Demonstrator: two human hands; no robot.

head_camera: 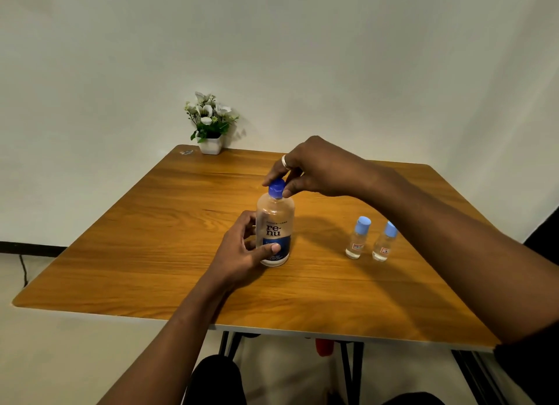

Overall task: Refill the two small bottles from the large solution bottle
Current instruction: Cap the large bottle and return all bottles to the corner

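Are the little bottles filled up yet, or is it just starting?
Just starting. Done: nothing yet; the left small bottle and right small bottle stand capped on the table. In hand: the left hand grips the large bottle, the right hand pinches its blue cap, still on. Left: uncapping, then pouring into both.

A wood-grain table (145,253) stood on black legs (351,371) before a plain pale wall (332,57). A white pot of white flowers (210,123) sat at its far left corner. A dark baseboard (30,248) met the pale floor (60,359) at left.
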